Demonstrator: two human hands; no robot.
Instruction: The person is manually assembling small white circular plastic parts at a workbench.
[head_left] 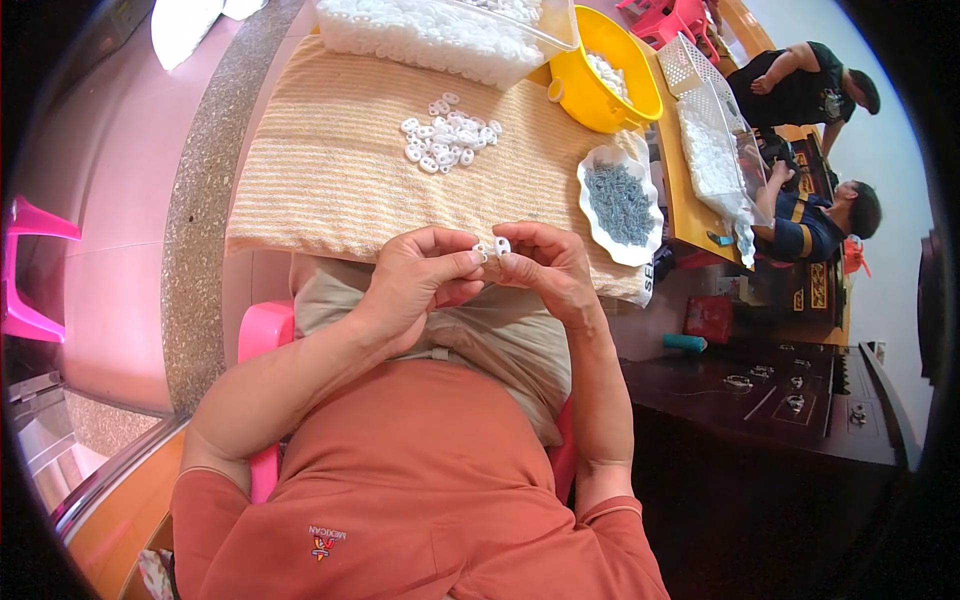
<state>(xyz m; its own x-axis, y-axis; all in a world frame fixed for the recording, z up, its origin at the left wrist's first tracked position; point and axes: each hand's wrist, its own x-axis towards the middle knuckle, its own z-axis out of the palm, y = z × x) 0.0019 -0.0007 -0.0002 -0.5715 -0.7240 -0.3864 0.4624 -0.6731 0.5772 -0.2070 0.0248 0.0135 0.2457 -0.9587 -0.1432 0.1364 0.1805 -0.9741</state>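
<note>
Over the near edge of a striped cloth [320, 150], my two hands meet, fingertips close together. My left hand [425, 278] pinches a small white plastic piece [481, 252] between thumb and forefinger. In the pinch of my right hand [552, 268] is a white oval plastic piece [502, 246] with two dark-looking holes. Whether the two pieces touch is too small to tell. Beyond my hands lies a loose pile of white two-holed oval pieces [452, 138]. To the right, a white scalloped plate [632, 257] carries many small grey metal parts [618, 203], perhaps pins or screws.
A clear box [562, 38] full of white pieces stands at the far edge, beside a yellow tub [585, 105] with more inside. Another clear container [712, 160] sits on the right-hand table. Two people are over there. A pink stool [35, 270] stands left.
</note>
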